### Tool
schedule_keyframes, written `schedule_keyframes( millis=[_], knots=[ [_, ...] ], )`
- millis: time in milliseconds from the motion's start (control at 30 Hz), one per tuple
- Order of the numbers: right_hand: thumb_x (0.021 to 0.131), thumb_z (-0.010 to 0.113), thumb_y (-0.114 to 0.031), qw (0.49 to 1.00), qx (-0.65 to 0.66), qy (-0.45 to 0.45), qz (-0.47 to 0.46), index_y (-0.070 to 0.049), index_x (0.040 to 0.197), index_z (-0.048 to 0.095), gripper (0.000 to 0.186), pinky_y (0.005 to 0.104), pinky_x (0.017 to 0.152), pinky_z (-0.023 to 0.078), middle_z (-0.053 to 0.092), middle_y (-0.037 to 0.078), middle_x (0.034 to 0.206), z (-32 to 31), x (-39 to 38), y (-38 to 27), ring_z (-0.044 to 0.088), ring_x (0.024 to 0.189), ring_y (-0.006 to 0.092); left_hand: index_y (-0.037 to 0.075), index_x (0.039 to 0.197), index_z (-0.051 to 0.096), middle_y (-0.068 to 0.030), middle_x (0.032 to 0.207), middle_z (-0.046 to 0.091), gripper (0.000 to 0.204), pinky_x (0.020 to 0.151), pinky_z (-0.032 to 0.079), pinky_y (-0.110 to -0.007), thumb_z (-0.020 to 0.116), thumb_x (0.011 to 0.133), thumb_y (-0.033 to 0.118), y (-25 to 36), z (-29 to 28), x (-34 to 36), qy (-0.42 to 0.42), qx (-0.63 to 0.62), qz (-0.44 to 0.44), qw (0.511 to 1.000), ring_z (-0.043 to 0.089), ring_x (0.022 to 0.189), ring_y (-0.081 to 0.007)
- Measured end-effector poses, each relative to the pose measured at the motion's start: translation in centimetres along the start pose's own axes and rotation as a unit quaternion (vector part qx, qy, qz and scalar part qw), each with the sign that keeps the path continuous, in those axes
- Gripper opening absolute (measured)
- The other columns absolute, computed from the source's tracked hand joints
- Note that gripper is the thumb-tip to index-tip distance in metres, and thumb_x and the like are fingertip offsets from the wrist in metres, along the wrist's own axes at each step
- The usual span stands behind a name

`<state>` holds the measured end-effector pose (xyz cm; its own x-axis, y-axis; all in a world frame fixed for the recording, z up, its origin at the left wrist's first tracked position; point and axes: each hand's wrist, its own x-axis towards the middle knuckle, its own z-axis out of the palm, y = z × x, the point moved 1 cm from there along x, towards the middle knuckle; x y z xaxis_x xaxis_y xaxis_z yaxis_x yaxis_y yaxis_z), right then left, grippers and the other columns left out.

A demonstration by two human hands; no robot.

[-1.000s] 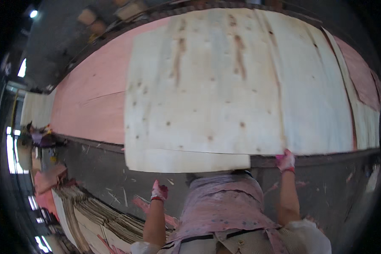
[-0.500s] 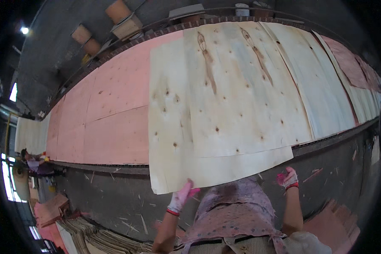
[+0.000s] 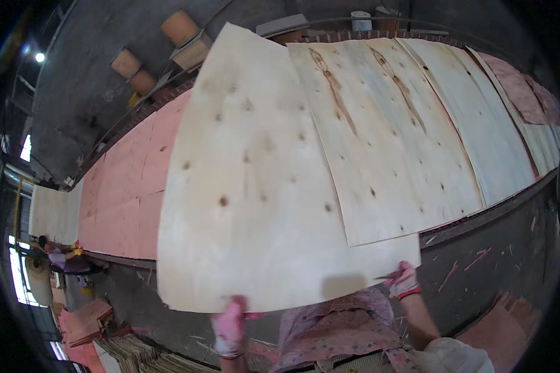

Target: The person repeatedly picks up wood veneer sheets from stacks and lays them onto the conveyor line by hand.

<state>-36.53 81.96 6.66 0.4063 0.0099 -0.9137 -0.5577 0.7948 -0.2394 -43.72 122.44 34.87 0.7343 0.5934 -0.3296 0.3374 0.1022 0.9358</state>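
Pinches the near edge of the pale sheet (image 3: pixel 249 168) in the left hand (image 3: pixel 229 329); cannot tell whether gripping with the right hand (image 3: pixel 406 281), near its right corner. Could tear the sheet by tugging against the overlapping knotty veneer (image 3: pixel 398 155), in the way rightward. Leftward, pink panels (image 3: pixel 118 205); farther off, a white tub (image 3: pixel 361 21).

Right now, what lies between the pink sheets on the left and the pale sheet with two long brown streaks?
In the head view, a broad, knotty pale sheet fills that stretch, the left hand at its near edge.
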Motion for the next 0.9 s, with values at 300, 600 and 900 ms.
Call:
schedule_keyframes(
  millis=[300,600,900],
  knots=[
    [0.087,0.041,-0.033,0.935,0.268,-0.165,0.163,-0.013,0.113,0.052,0.035,0.0583,0.078,0.043,0.059,0.011,0.110,14.5,-1.9,22.9,0.052,0.102,0.0386,0.007,0.089,0.057,-0.0038,0.073,0.059,0.029,0.040,0.038,-0.022,0.052,0.091,0.035,-6.5,-24.8,18.9,0.073,-0.130,0.021,0.989,0.050,0.050,-0.0091],
    [0.088,0.044,-0.022,0.982,0.059,-0.181,0.000,-0.017,0.096,0.051,0.011,0.0419,0.076,0.050,0.060,0.009,0.097,27.3,-4.1,26.5,0.058,0.084,0.0242,0.018,0.108,0.056,-0.0028,0.096,0.062,0.036,0.038,0.036,-0.017,0.051,0.088,0.048,-12.3,-30.1,35.2,-0.056,-0.226,-0.096,0.968,0.056,0.067,-0.0061],
    [0.090,0.045,-0.008,0.951,0.125,-0.260,-0.114,-0.002,0.118,0.046,0.029,0.0393,0.095,0.043,0.056,0.010,0.114,28.0,-12.7,26.7,0.053,0.107,0.0263,0.023,0.114,0.050,-0.0046,0.084,0.062,0.033,0.031,0.035,-0.021,0.049,0.089,0.045,-14.9,-34.7,31.8,-0.112,-0.261,-0.128,0.950,0.045,0.041,-0.0082]
  ],
)
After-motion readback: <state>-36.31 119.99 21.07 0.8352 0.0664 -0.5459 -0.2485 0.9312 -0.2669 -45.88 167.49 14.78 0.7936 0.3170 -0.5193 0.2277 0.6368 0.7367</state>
